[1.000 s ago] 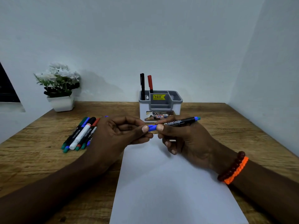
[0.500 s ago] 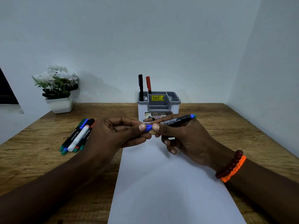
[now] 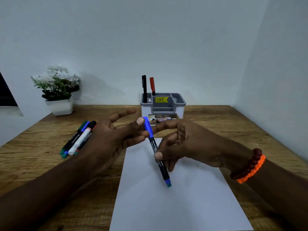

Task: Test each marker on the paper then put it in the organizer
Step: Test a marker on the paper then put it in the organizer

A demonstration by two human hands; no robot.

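A black marker with a blue cap [image 3: 155,148] is held tilted above the white paper [image 3: 175,197], cap end up and away from me. My right hand [image 3: 188,144] grips its barrel between thumb and fingers. My left hand [image 3: 113,137] pinches the blue cap with thumb and a finger, its other fingers spread. Several more markers [image 3: 78,139] lie in a bunch on the wooden table [image 3: 33,155], left of my left hand. The grey and white organizer [image 3: 162,105] stands behind my hands with a black marker [image 3: 144,88] and a red marker [image 3: 152,85] upright in its back left compartment.
A white pot of white flowers [image 3: 58,90] stands at the back left of the table. White walls close in behind and on the right. I wear a dark red and orange bead bracelet [image 3: 248,165] on my right wrist.
The marker has swung from lying nearly level, cap to the left, to a steep tilt with its tail toward me. My left fingers have spread while still on the cap.
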